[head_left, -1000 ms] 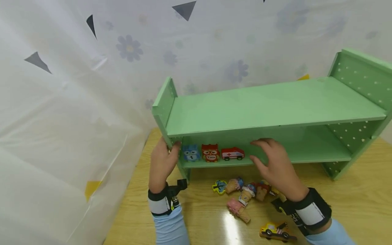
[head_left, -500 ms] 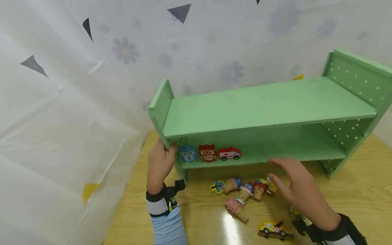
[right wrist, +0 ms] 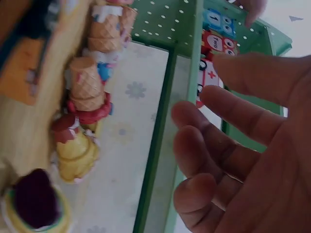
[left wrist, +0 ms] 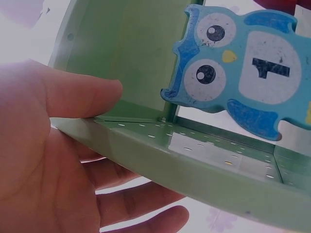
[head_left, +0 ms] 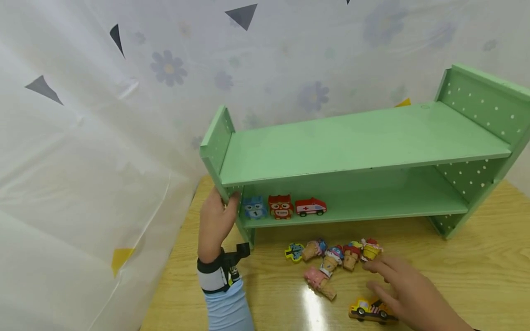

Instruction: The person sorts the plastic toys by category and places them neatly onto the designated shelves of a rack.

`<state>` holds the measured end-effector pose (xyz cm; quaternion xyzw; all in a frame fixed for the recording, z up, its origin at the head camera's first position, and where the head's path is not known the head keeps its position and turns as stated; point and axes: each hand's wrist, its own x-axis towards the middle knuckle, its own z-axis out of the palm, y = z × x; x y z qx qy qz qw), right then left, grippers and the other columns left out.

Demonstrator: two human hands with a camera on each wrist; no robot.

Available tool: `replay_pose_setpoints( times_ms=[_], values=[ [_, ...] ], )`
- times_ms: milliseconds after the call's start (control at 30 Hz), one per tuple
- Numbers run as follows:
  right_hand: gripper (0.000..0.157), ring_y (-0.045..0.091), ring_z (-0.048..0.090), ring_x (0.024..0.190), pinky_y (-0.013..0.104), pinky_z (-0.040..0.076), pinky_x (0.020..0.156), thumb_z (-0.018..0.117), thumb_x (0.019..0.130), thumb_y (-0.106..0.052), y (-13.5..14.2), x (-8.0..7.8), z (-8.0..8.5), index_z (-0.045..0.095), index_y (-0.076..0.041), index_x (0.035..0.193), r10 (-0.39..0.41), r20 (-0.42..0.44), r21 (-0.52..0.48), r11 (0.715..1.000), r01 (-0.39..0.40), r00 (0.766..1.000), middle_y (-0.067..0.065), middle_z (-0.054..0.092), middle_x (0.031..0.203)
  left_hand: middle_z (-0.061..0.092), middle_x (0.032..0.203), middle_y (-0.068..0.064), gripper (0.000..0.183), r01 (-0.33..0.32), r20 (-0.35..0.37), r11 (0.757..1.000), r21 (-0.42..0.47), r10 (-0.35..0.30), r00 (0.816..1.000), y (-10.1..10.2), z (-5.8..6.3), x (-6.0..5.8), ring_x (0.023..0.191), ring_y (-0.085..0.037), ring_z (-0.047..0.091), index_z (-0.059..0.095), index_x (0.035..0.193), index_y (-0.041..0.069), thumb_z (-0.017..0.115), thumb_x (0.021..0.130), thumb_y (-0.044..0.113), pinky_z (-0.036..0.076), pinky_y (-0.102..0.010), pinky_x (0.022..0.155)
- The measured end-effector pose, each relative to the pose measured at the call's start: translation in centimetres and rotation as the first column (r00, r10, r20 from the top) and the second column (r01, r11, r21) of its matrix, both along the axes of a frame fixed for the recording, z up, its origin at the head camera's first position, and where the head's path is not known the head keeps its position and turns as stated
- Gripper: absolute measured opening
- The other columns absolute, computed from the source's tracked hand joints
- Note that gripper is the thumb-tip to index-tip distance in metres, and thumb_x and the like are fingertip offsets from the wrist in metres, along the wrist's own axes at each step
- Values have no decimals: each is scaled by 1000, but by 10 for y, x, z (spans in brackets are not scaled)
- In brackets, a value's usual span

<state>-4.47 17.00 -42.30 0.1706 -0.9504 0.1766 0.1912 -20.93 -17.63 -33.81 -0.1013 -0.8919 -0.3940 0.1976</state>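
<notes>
My left hand (head_left: 215, 225) grips the left side panel of a green two-tier shelf (head_left: 356, 147). Its thumb lies on the inner face and its fingers behind the panel. Beside the thumb stands a blue owl block marked 1 (left wrist: 272, 68). My right hand (head_left: 414, 294) hovers low over the table with loosely bent fingers, nothing in its grasp. In the head view it partly covers a yellow tow truck toy (head_left: 366, 310). Just beyond its fingertips lies a yellow ice cream cup toy (head_left: 371, 251).
A red owl block (head_left: 281, 208) and a red-and-white ambulance toy (head_left: 310, 207) share the lower tier. On the wooden table (head_left: 178, 294) lie several ice cream toys, including a pink one (head_left: 316, 278), and a small tree-shaped piece (head_left: 294, 252). A white sheet (head_left: 103, 161) hangs behind.
My right hand has drawn back from the lower tier beside the ambulance, down and to the right, to near the tow truck. The left hand keeps its grip on the shelf.
</notes>
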Motion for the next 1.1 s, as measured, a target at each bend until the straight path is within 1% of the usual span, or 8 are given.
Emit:
replay_pose_setpoints(
  times_ms=[100,200,333,400,600,733,933,1100],
  values=[
    [33,10,59,86,30,51,61,80,74,-28,2,4,-11,67,-23,104,13,44,13,1000,-14,999,-12,60,102,64,108,-12,29,1,6,1000,-3,-1,1000,0,1,0,90,-28,59,54,118,14,52,95,32,49,-48,75],
    [35,9,58,83,28,47,57,78,75,-35,6,5,-20,65,-22,105,40,127,12,999,-41,991,-10,57,104,64,110,-12,30,2,6,1000,0,-2,1000,0,1,1,91,-28,59,54,119,14,51,95,32,49,-48,76],
    [46,11,57,85,32,48,61,71,77,-53,14,6,-30,64,-22,109,65,267,30,997,-76,962,-8,55,106,64,109,-12,30,8,2,1000,6,-8,1000,0,0,2,89,-27,59,54,119,14,52,96,32,49,-47,75],
    [47,13,57,86,34,50,64,68,78,-57,17,7,-36,65,-21,109,85,299,42,994,-102,951,-7,55,106,64,108,-12,29,11,3,1000,9,-11,1000,0,0,2,87,-27,58,54,119,14,52,96,32,49,-47,74],
    [40,14,57,88,36,51,67,68,82,-50,21,7,-48,66,-20,107,129,296,56,987,-152,946,-7,56,106,64,107,-11,29,13,0,1000,3,-13,1000,1,0,1,87,-27,57,54,117,13,51,96,33,48,-46,74],
    [40,14,58,89,37,51,67,66,84,-51,22,7,-50,65,-19,109,129,344,48,987,-154,930,-7,57,107,64,106,-11,28,10,1,1000,5,-10,1000,1,0,1,87,-27,58,55,116,14,51,96,33,49,-46,74],
    [36,8,56,84,32,49,60,69,83,-46,20,6,-51,64,-21,108,169,313,26,982,-186,935,-9,57,103,64,107,-12,27,3,1,1000,-2,-3,1000,1,0,1,89,-28,59,54,117,13,51,96,30,49,-48,75],
    [33,5,54,83,31,48,58,69,84,-41,18,6,-53,64,-20,110,200,370,-11,977,-211,907,-9,56,103,65,105,-13,26,-1,-1,1000,-8,1,1000,2,0,1,88,-28,59,54,115,12,51,96,29,49,-48,74]
  ],
)
